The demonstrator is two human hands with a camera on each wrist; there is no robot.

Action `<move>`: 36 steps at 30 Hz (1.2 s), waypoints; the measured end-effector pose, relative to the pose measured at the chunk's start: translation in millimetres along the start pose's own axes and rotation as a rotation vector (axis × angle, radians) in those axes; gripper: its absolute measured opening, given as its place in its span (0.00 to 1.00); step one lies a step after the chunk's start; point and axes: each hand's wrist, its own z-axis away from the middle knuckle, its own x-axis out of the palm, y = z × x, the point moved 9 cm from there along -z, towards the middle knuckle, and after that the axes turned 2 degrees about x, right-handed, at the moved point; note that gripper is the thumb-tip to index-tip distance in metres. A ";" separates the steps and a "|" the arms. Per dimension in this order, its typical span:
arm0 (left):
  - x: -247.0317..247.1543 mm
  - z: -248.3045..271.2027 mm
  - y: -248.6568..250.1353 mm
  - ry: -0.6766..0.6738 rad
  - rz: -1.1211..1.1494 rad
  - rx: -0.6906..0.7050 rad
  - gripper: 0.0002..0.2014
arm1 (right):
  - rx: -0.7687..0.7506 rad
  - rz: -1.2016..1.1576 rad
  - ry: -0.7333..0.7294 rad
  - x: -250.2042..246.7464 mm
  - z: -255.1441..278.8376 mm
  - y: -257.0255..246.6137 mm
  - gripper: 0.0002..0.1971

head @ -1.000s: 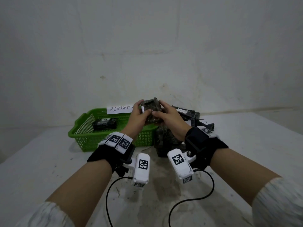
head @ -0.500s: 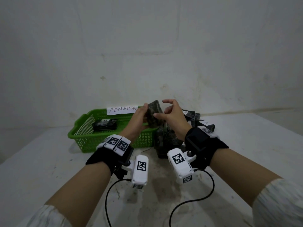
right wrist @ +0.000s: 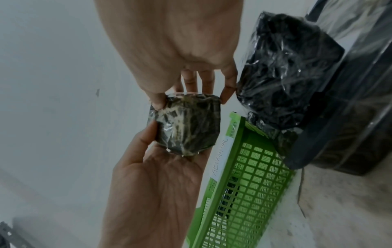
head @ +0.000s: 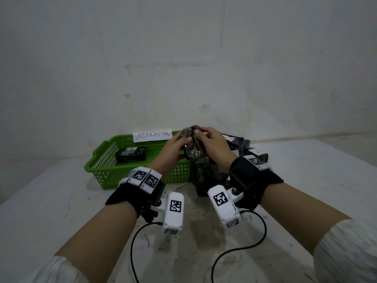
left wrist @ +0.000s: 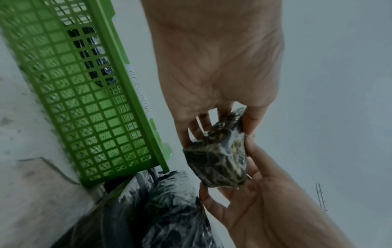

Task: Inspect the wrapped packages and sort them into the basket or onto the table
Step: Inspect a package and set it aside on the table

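Both hands, left (head: 173, 148) and right (head: 212, 146), pinch one small film-wrapped package (head: 192, 144) by its edges in mid-air at the basket's (head: 95, 166) 3 o'clock end, above the bench (head: 61, 211); it looks light, blocky, slippery-skinned, best gripped across opposite faces.

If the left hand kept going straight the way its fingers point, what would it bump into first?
The left hand already grips the wrapped package, so that comes first. Beyond it is probably the right hand, though depth is unclear.
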 end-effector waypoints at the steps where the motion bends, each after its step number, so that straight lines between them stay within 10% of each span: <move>1: -1.7 -0.5 0.3 0.007 0.002 -0.002 0.17 | 0.007 -0.025 -0.008 0.5 -0.1 1.5 0.19; 24: -22.6 3.7 -3.0 0.109 0.137 -0.042 0.18 | 0.038 -0.072 -0.340 18.5 14.6 -2.5 0.36; 36: -3.6 14.3 -2.8 -0.094 0.120 -0.150 0.16 | 0.031 -0.136 -0.243 14.6 12.2 -9.8 0.10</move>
